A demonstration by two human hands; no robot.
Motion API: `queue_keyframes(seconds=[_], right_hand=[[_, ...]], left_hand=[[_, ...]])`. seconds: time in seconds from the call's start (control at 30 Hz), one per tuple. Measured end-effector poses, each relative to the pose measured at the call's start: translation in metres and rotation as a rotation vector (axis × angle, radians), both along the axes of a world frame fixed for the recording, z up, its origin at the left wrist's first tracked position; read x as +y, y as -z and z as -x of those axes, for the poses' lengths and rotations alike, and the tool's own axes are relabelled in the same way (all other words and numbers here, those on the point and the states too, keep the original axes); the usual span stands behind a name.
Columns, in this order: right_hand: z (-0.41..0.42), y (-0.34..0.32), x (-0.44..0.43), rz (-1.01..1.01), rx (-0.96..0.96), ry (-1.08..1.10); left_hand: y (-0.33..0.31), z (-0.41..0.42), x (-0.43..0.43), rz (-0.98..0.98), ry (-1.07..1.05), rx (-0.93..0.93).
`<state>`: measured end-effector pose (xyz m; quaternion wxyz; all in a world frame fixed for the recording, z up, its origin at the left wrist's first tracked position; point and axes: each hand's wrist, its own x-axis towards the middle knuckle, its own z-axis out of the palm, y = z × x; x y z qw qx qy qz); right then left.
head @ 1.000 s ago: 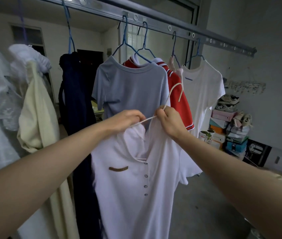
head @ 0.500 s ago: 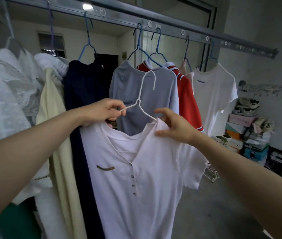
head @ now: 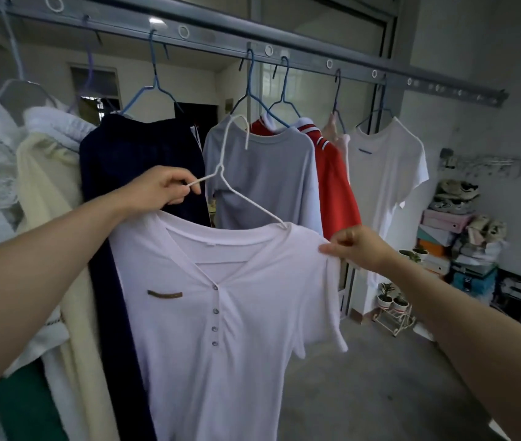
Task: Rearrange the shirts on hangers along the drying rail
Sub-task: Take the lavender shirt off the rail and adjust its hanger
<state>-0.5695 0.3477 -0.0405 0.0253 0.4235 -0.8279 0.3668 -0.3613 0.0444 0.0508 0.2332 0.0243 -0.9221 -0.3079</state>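
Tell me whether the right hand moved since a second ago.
Yes. The right hand has gone rightward and down: from in front of the red shirt to below its hem, now pinching the shoulder of the buttoned white shirt.

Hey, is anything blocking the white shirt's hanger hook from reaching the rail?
Nothing visible blocks it. The left hand holds the white hanger, its hook below the rail, where a bare stretch lies between the hangers of the navy garment and the grey shirt. The right hand pinches the white shirt at its shoulder.
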Motion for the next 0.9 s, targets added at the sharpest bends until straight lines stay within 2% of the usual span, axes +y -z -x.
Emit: queue_keyframes(seconds=[0.17, 0.23, 0.33, 0.4, 0.53, 0.6, 0.7, 0.83, 0.9], right_hand=[[0.004, -0.003, 0.007, -0.009, 0.072, 0.22], [0.005, -0.005, 0.004, 0.159, -0.009, 0.341], [0.007, -0.009, 0.002, 0.444, -0.209, 0.473], [0.007, -0.014, -0.001, 0.491, -0.254, 0.474], [0.001, -0.017, -0.01, 0.479, -0.244, 0.421], [-0.003, -0.018, -0.011, 0.475, -0.218, 0.398], [-0.01, -0.019, -0.015, 0.433, -0.117, 0.37], [-0.024, -0.027, -0.032, 0.281, 0.319, 0.258], [-0.031, -0.032, -0.045, 0.113, 0.501, 0.163]], left_hand=[[-0.005, 0.002, 0.004, -0.05, -0.006, 0.066], [-0.005, 0.004, 0.002, -0.023, -0.004, 0.062], [-0.002, 0.004, 0.001, 0.123, 0.011, -0.054], [-0.001, 0.003, 0.002, 0.139, 0.031, -0.057], [-0.005, 0.003, 0.002, -0.063, -0.05, 0.154], [-0.003, 0.002, 0.004, -0.09, -0.049, 0.178], [0.001, 0.002, 0.01, -0.083, -0.034, 0.148], [0.003, 0.005, 0.019, -0.094, -0.006, 0.158], [0.0, 0.006, 0.021, -0.09, 0.006, 0.166]])
